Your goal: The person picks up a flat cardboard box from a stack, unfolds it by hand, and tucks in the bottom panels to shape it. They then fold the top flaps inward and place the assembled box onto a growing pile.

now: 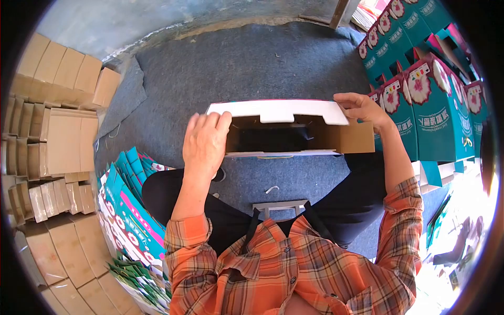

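An open box (283,153) lies across the space between my knees, its opening facing me. Its inside is brown, and a dark area shows within. A white flap (260,111) with a notched tab stands along the far edge of the opening. My left hand (206,137) is at the box's left end, fingers bent over the edge and the end of the flap. At the right end, my right hand (362,109) has its thumb and fingers around the flap's corner, above a brown side flap (358,137).
Brown cartons (68,131) are stacked at the left. Flat printed green sheets (131,210) lean beside my left knee. Teal printed boxes (436,126) stand stacked at the right. Grey-blue carpet (236,63) covers the floor up to the wall. A small stool (278,206) is below me.
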Action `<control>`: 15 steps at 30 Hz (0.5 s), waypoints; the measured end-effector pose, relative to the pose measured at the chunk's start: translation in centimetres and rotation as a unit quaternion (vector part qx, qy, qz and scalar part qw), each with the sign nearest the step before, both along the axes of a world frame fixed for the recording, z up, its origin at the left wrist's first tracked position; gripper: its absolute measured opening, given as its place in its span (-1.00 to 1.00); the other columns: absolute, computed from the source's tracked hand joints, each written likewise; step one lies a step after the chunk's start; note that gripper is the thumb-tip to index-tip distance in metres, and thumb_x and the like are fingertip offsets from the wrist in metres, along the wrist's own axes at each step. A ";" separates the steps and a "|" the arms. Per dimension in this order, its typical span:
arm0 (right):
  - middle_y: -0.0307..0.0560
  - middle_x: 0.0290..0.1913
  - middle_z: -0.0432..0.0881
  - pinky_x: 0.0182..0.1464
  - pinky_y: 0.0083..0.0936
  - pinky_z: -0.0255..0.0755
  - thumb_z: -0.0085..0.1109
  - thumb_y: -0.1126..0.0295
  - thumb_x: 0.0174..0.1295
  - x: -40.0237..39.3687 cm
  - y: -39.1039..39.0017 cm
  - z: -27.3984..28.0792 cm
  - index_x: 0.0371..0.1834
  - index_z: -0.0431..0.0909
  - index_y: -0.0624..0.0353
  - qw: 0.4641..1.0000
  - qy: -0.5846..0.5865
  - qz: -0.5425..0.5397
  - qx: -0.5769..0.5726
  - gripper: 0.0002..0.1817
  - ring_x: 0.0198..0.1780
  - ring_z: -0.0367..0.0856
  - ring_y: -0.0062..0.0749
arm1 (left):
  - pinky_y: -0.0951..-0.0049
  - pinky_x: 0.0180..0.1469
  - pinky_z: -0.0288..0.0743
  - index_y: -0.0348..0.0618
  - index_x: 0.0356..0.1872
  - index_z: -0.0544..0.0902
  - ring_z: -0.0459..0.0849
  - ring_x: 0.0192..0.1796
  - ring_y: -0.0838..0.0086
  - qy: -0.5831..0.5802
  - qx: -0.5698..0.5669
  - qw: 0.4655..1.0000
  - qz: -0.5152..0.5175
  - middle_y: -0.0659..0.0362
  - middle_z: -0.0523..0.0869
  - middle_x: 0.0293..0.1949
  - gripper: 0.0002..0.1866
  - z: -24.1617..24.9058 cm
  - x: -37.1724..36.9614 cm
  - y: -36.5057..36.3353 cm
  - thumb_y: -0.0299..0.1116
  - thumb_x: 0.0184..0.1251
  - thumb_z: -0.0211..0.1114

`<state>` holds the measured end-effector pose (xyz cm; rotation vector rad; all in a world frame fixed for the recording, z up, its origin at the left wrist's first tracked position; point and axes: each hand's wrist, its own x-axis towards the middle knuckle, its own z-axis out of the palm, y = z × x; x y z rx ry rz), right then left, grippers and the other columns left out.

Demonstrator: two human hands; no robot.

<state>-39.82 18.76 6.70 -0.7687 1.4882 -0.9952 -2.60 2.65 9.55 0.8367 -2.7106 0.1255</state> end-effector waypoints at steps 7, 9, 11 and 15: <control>0.07 0.21 0.52 0.29 -0.39 0.30 0.08 0.62 0.08 -0.7 0.3 0.1 0.28 0.39 0.32 1.000 -0.011 0.023 0.011 -0.42 0.23 0.48 -0.30 | 0.05 0.23 0.31 -0.10 -0.28 0.66 0.66 -0.21 0.23 -0.165 0.088 0.982 -0.008 0.12 0.67 -0.41 -0.82 -1.3 1.4 0.1 -0.36 0.07 0.34; 0.04 0.25 0.48 0.29 -0.39 0.30 0.08 0.61 0.08 -0.7 0.3 -0.3 0.30 0.37 0.31 1.000 -0.027 0.006 -0.001 -0.40 0.26 0.45 -0.29 | -0.01 0.31 0.18 -0.10 -0.21 0.67 0.66 -0.13 0.24 -0.160 0.129 0.978 -0.012 0.11 0.69 -0.35 -0.76 -1.2 1.3 -0.1 -0.33 0.06 0.36; 0.01 0.29 0.45 0.30 -0.39 0.29 0.08 0.60 0.08 -0.8 0.4 -0.3 0.32 0.34 0.30 0.999 -0.042 -0.008 -0.013 -0.38 0.28 0.42 -0.29 | -0.08 0.40 0.05 -0.10 -0.14 0.68 0.66 -0.06 0.25 -0.155 0.171 0.973 -0.014 0.10 0.72 -0.30 -0.70 -1.0 1.2 -0.4 -0.30 0.06 0.38; 0.04 0.36 0.35 0.32 -0.39 0.24 0.25 0.49 0.07 1.0 0.7 0.4 0.44 0.18 0.21 0.996 0.054 0.057 -0.033 -0.21 0.34 0.34 -0.24 | -0.14 0.47 -0.19 -0.08 0.01 0.66 0.58 0.14 0.24 -0.161 0.220 0.962 -0.010 0.07 0.71 -0.10 -0.55 -0.9 1.1 -0.5 -0.24 0.03 0.43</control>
